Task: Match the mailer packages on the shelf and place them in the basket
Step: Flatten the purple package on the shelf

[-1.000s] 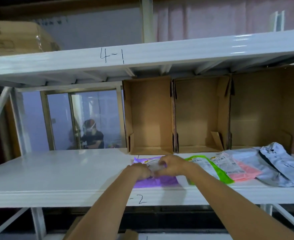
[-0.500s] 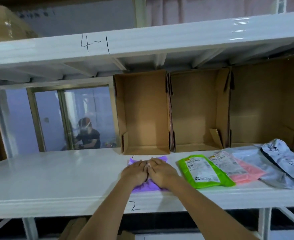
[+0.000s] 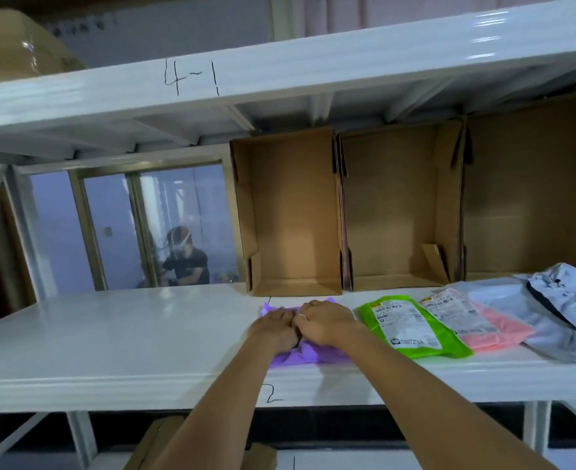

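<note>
I'm facing a white metal shelf (image 3: 117, 334) with three cardboard boxes (image 3: 293, 212) standing open-faced along its back, nothing in them that I can see. My left hand (image 3: 274, 329) and right hand (image 3: 327, 322) lie side by side, touching, palms down on the purple mailer (image 3: 308, 356) near the shelf's front edge; whether my fingers are curled round it or only pressing it flat, I cannot tell. Just to its right sit the green mailer (image 3: 412, 327), then the pink mailer (image 3: 483, 322), partly overlapping it, then the grey mailers (image 3: 557, 310). No basket shows here. I judge the work barely begun: every package I can see is on the shelf, none matched or put away yet.
</note>
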Action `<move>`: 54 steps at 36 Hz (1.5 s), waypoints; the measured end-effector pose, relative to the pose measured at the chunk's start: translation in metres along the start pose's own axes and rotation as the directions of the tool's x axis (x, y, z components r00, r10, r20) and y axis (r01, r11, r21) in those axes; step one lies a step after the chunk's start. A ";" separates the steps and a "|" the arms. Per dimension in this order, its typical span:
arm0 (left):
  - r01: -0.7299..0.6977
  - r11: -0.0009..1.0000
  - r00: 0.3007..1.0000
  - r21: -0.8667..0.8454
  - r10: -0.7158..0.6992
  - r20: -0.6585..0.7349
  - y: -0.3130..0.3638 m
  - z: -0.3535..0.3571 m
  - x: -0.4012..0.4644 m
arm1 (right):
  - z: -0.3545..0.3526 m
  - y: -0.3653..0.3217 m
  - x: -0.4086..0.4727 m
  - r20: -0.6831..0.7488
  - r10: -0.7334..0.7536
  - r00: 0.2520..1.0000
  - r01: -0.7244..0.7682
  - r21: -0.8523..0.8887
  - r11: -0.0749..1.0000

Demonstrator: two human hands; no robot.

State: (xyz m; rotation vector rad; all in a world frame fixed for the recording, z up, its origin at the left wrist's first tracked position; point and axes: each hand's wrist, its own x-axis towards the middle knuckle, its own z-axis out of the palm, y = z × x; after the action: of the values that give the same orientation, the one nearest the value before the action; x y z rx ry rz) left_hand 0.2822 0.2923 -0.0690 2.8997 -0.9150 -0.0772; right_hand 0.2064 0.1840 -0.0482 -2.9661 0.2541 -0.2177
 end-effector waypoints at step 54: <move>0.327 0.925 0.921 -0.192 -0.358 -0.156 0.015 -0.010 -0.083 | -0.001 -0.008 -0.062 0.129 0.090 0.988 -0.108 0.141 0.984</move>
State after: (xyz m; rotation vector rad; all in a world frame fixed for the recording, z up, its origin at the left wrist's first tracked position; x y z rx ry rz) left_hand 0.2069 0.3285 -0.0558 2.8180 -0.3435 0.0915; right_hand 0.1474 0.2032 -0.0542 -2.7978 0.3529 -0.0408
